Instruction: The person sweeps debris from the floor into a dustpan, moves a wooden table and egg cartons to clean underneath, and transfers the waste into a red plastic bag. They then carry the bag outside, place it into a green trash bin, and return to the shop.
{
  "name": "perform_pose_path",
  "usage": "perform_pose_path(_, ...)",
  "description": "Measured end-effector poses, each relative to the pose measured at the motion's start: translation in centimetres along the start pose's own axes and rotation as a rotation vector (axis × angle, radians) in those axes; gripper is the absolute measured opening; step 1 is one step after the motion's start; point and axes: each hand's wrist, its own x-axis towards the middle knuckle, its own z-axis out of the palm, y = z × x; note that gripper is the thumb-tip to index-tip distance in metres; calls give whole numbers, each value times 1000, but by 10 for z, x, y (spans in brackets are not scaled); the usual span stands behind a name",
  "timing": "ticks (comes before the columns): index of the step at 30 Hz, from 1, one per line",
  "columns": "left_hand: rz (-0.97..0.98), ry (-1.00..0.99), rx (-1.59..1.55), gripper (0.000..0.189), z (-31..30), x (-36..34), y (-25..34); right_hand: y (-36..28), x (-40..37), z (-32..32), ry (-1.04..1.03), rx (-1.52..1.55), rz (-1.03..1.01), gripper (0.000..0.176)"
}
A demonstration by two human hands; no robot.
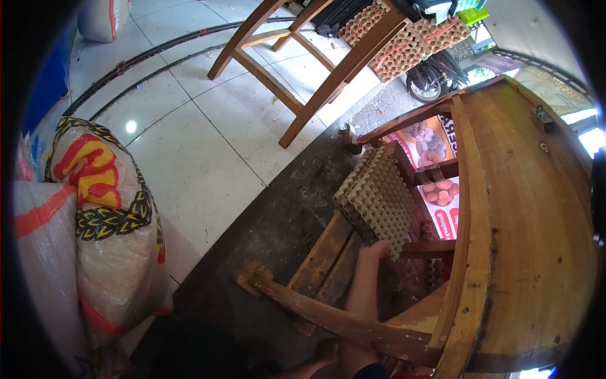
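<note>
A stack of empty grey-brown cardboard egg trays stands tilted on the slatted wooden shelf low inside the wooden frame. My right hand grips the stack's lower near edge; its fingers are partly hidden by the trays. The right forearm reaches in past the front wooden rail. What looks like my left hand is low in the shadow, close below that rail, with its fingers too dark to make out.
The wooden tabletop rises at the right. Full woven sacks stand at the left. A wooden stool is on the white tiles ahead. Egg-tray stacks and a motorbike are farther back. An egg banner hangs behind the frame.
</note>
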Motion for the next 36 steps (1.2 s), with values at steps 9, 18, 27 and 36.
perform_pose_path(9,103,171,-45,27,-6,8,2,23,-74,78,-748,-1737,-1780,56)
perform_pose_path(18,-74,74,3,29,-38,-10,-1,52,-75,105,-470,-2455,-1805,39)
perform_pose_path(27,-221,-205,109,34,-53,-26,-20,82,-14,84,-394,-2485,-2037,33)
perform_pose_path(36,-316,-280,19,35,-54,-38,-14,-6,-70,68,-846,-1368,-1798,56)
